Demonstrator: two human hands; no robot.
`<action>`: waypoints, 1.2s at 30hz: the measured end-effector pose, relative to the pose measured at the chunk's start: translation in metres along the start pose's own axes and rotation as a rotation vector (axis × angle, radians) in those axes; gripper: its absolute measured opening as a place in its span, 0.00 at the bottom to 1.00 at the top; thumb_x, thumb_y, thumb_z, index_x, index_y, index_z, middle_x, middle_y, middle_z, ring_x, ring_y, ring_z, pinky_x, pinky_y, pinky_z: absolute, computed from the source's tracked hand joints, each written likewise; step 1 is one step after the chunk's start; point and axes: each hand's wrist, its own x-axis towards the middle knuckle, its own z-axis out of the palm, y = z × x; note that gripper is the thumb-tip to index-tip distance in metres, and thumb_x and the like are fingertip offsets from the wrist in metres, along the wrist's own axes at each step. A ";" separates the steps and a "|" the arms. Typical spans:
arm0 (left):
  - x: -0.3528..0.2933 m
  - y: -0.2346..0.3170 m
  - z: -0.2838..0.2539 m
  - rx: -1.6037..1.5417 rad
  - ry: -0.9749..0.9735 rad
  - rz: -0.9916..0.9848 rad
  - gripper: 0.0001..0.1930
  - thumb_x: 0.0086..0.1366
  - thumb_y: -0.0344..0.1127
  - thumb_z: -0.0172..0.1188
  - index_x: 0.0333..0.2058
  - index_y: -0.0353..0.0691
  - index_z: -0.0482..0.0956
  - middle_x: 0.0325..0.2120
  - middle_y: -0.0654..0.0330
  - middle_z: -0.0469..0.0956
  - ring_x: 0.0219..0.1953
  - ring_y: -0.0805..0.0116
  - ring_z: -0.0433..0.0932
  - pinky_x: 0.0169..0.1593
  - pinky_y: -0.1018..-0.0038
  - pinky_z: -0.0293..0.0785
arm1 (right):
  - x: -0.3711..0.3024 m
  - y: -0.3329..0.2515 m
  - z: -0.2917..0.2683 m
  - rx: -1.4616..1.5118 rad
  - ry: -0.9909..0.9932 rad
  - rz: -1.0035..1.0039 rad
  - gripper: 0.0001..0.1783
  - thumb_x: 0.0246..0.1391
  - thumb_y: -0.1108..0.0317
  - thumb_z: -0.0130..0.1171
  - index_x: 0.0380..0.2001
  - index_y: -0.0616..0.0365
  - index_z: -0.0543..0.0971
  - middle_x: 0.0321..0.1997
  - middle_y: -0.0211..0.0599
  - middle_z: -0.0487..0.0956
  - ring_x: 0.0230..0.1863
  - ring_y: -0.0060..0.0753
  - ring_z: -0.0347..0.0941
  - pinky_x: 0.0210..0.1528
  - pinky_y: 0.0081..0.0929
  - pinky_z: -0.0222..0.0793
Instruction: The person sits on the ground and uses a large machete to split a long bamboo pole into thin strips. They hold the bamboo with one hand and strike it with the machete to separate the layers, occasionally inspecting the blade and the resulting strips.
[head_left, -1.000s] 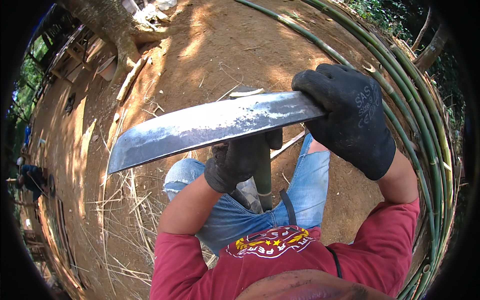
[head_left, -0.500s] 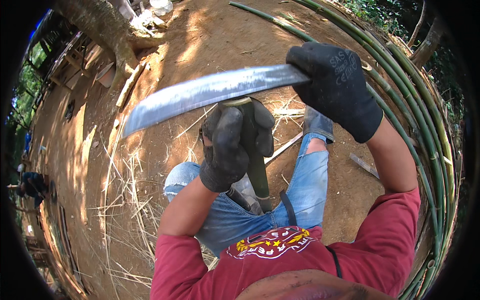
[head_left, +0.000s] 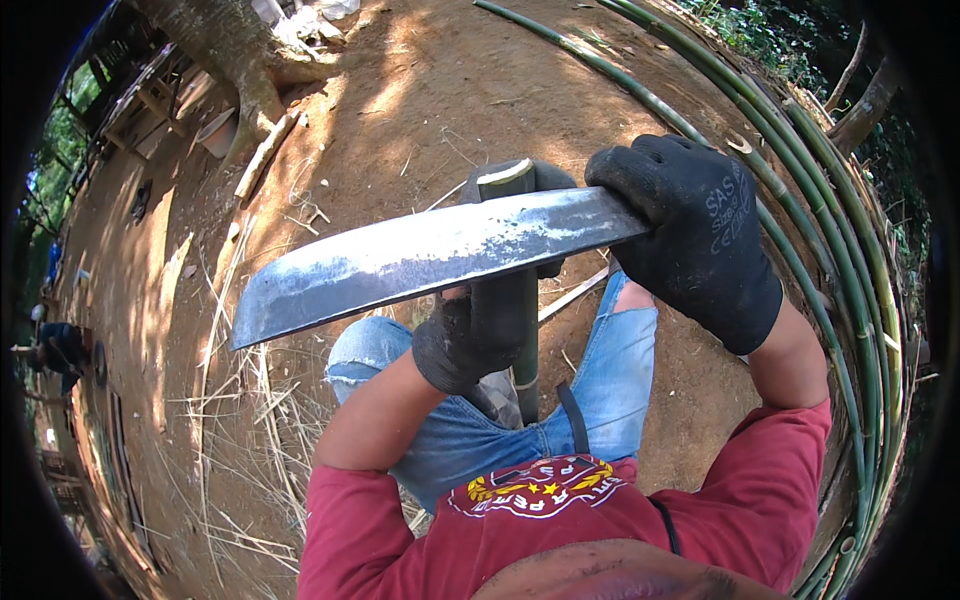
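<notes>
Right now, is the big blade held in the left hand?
No, the right hand holds the blade by its right-hand end, while the left hand grips the green bamboo piece.

Cannot see handle of knife [head_left: 430, 255] inside right hand [head_left: 695, 240], nor parts of bamboo piece [head_left: 526, 345] and left hand [head_left: 485, 325] behind knife. Cannot make out person [head_left: 64, 352], too small, near ground's [head_left: 460, 90] left edge.

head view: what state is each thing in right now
bamboo piece, held, pale cut end showing
knife, unsheathed, crossing above the bamboo piece, contact unclear
left grip, gloved, closed around the bamboo piece
right grip, gloved, closed on the knife's hidden handle
long bamboo poles, lying side by side
dry strips, scattered
jeans, frayed
</notes>
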 end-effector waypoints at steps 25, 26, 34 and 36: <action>0.003 0.000 -0.002 0.089 -0.132 0.217 0.13 0.74 0.34 0.46 0.52 0.34 0.68 0.38 0.60 0.74 0.35 0.75 0.72 0.38 0.77 0.71 | 0.008 -0.020 -0.023 -0.247 -0.069 -0.030 0.19 0.30 0.69 0.69 0.32 0.53 0.78 0.25 0.36 0.73 0.28 0.42 0.74 0.28 0.38 0.65; 0.003 -0.001 -0.002 0.117 -0.103 0.223 0.12 0.74 0.34 0.47 0.51 0.34 0.68 0.38 0.60 0.74 0.35 0.75 0.72 0.38 0.77 0.70 | 0.009 -0.020 -0.024 -0.234 -0.074 -0.032 0.19 0.30 0.69 0.69 0.32 0.53 0.78 0.25 0.36 0.73 0.28 0.42 0.74 0.29 0.38 0.64; 0.007 0.002 0.014 0.175 0.030 0.246 0.18 0.75 0.46 0.43 0.43 0.34 0.71 0.27 0.59 0.73 0.28 0.71 0.71 0.31 0.74 0.67 | 0.008 -0.012 -0.019 -0.256 -0.079 -0.069 0.18 0.33 0.65 0.67 0.32 0.50 0.75 0.24 0.34 0.71 0.28 0.41 0.74 0.29 0.41 0.66; 0.008 0.001 0.020 0.110 0.080 0.190 0.18 0.75 0.46 0.43 0.44 0.34 0.71 0.27 0.59 0.73 0.28 0.71 0.71 0.31 0.74 0.67 | 0.011 -0.007 -0.017 -0.255 -0.101 -0.077 0.17 0.35 0.63 0.66 0.31 0.49 0.74 0.24 0.32 0.72 0.28 0.40 0.75 0.29 0.41 0.67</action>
